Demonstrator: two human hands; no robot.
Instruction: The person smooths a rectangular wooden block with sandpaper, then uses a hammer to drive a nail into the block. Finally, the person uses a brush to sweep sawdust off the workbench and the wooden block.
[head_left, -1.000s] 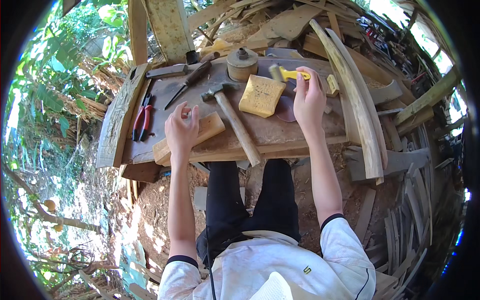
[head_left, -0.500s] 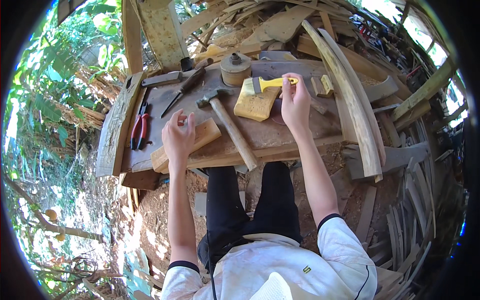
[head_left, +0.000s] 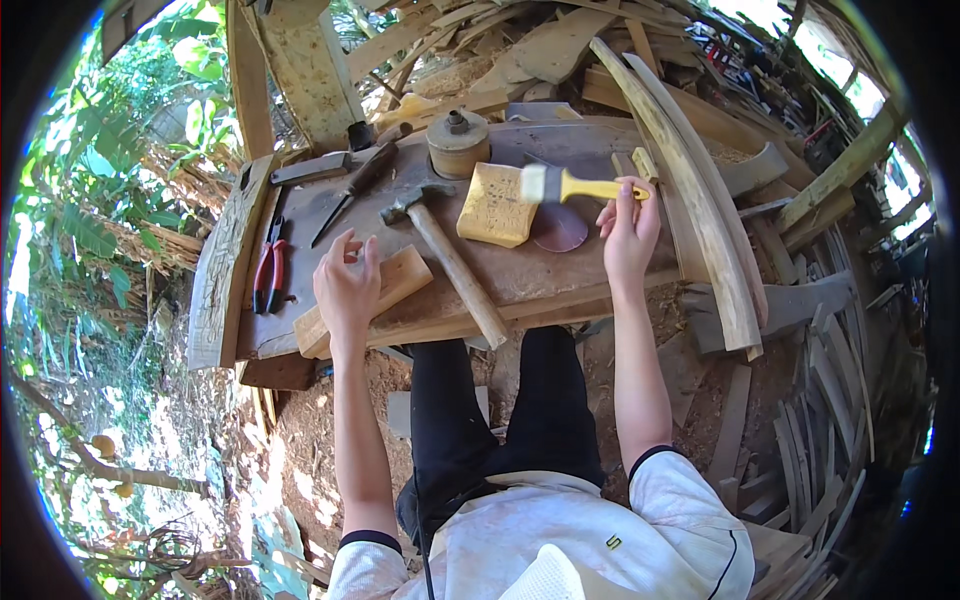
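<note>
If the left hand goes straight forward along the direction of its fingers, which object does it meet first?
Probably the hammer: the left hand rests on a wooden block, its fingers pointing up the bench toward the hammer's head. Depth is hard to judge, so it may pass beside it.

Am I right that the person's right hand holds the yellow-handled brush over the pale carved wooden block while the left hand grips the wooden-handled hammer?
Not quite: the head view shows the left hand resting on a plain flat wooden block, with the wooden-handled hammer lying untouched beside it. The right hand does hold the yellow-handled brush over the pale carved wooden block.
</note>
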